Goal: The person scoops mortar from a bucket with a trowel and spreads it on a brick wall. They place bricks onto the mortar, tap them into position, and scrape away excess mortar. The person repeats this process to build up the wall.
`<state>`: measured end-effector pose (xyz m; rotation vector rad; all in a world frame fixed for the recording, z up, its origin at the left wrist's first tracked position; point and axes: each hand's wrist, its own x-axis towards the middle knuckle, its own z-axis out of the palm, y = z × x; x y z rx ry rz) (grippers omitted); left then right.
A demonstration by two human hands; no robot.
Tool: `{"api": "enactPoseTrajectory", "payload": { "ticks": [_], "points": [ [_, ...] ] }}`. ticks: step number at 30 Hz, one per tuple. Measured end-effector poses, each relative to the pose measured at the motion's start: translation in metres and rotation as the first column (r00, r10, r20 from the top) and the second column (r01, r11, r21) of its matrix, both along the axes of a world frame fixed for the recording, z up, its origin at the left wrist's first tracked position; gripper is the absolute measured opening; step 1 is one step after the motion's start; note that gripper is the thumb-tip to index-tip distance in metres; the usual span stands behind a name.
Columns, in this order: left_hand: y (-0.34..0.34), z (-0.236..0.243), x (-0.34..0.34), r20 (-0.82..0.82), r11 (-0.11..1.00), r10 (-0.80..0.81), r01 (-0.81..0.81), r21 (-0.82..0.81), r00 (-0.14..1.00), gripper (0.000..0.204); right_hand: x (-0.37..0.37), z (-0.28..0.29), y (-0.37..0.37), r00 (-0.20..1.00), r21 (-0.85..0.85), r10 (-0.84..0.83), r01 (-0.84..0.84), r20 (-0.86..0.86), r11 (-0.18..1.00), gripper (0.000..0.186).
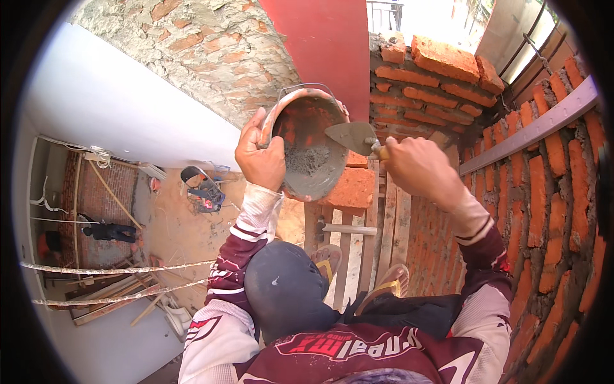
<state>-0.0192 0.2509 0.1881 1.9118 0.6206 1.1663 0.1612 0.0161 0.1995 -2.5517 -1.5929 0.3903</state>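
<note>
My left hand (261,152) grips the rim of a round mortar bucket (332,176), thumb over the edge, and the bucket tilts so its mouth faces me. Grey mortar (308,160) lies in a small heap against its lower wall, with more smeared round the inside. A thin wire handle stands up behind the far rim. In my right hand (419,166) is a trowel (355,137), fingers wrapped round its wooden handle. Its mortar-coated blade reaches over the bucket's right rim, tip pointing inward. Beneath the bucket's right side sit orange bricks (353,191).
Wooden planks (390,224) form the platform under my sandalled feet. A brick wall (550,192) rises close on the right, crossed by a pale metal bar (537,131). Loose bricks (446,57) top the far wall. Far below on the left, people (110,232) and timber (115,294) are on the floor.
</note>
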Motion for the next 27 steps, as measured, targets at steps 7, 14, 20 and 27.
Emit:
{"api": "enactPoseTrajectory", "payload": {
  "ticks": [7,14,20,27],
  "points": [
    [0.005,-0.005,-0.002,0.128,0.997,-0.058,0.064,-0.037,0.99,0.009,-0.022,-0.049,0.028,0.731,0.263,0.215,-0.05,-0.647,0.963,0.034],
    [0.006,-0.009,-0.005,0.144,0.99,-0.045,0.063,-0.125,0.989,0.007,-0.021,-0.018,0.013,0.925,0.375,0.105,-0.249,0.366,0.893,0.024],
    [-0.001,-0.004,-0.001,0.058,0.993,-0.08,0.074,0.093,0.995,0.008,-0.024,-0.012,0.009,0.969,0.101,-0.023,-0.002,0.248,0.995,0.012],
    [-0.001,0.001,-0.007,0.176,0.992,-0.112,0.121,-0.041,0.978,0.006,-0.023,-0.042,0.031,0.85,0.256,0.169,-0.042,-0.499,0.966,0.027]
  ]
}}
